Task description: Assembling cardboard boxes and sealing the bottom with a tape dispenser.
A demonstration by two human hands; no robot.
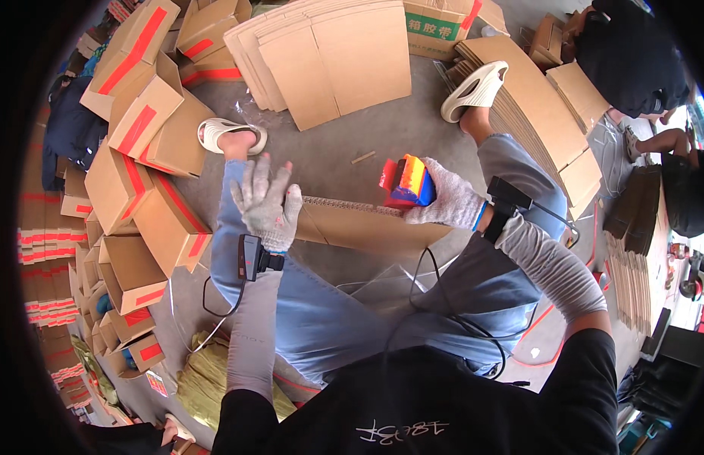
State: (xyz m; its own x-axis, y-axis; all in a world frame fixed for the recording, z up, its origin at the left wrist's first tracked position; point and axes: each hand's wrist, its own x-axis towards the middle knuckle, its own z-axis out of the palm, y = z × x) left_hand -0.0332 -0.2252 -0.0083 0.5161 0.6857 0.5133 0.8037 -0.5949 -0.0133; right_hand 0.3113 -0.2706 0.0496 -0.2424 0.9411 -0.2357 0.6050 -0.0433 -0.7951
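My right hand [449, 200], in a white knit glove, grips a red, blue and yellow tape dispenser [407, 182] and presses it on the top edge of a brown cardboard box [359, 226] that rests on my knees. My left hand [267, 202], also gloved, is spread with fingers apart and lies flat against the left end of that box. Both wrists carry small black devices with cables. I sit in blue trousers, with white sandals on my feet.
Taped boxes with red strips [151, 182] are piled at the left. Flat cardboard sheets [329, 53] lie ahead, and more stacks [549, 114] at the right. Another person in dark clothes [632, 61] sits at the upper right. A yellow-green bundle [204, 375] lies lower left.
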